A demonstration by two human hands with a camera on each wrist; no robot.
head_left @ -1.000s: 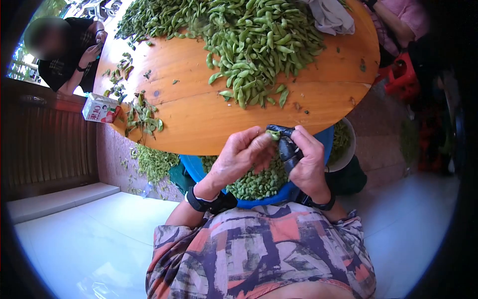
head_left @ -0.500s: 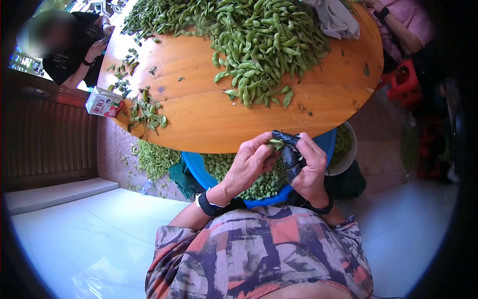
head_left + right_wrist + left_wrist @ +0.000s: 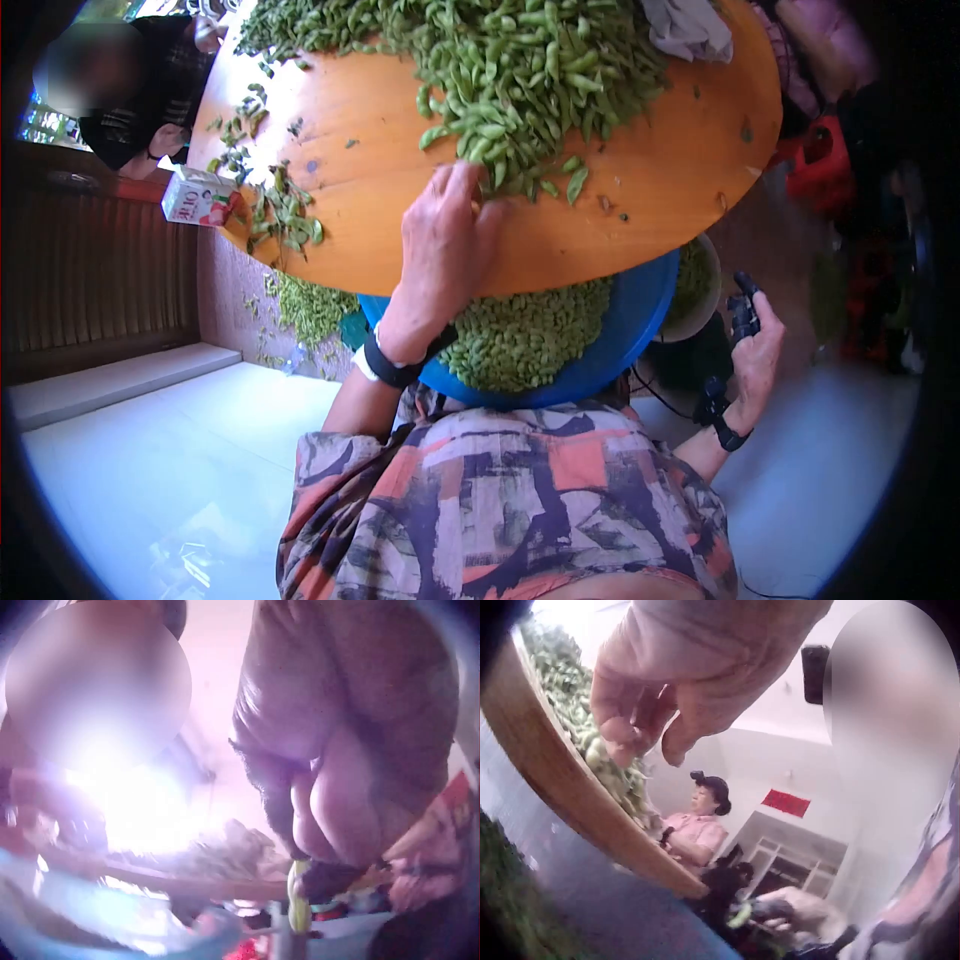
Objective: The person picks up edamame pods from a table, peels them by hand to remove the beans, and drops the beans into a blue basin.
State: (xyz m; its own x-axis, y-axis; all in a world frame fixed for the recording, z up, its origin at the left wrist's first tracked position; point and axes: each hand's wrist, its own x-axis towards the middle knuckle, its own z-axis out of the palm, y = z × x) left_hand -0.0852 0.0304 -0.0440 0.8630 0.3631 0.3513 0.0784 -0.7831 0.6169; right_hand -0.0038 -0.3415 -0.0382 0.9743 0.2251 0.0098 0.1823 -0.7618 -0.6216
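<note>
My left hand (image 3: 440, 240) reaches over the table (image 3: 370, 220) to the near edge of a heap of green edamame pods (image 3: 540, 90). Its fingers bend down at the pods, and in the left wrist view the thumb stands apart from the fingertips. Out to the right, past the basin, my right hand (image 3: 757, 350) wears black covers (image 3: 743, 315) on thumb and forefinger. Between those covers it pinches a yellow-green pod (image 3: 299, 907), seen in the right wrist view. Shelled beans (image 3: 530, 340) lie in the blue basin (image 3: 645, 320) below the table edge.
A pale bucket (image 3: 713, 285) with green contents stands right of the basin. Pods and scraps (image 3: 310, 310) litter the floor at left. On the table are a drink carton (image 3: 195, 195), leafy stems (image 3: 285, 210) and a grey cloth (image 3: 690, 28). Other people sit at both sides; a red crate (image 3: 820, 165) is at right.
My hands have parted from over the basin, where both worked at one pod. The left has moved forward to the heap; the right has swung out to the right.
</note>
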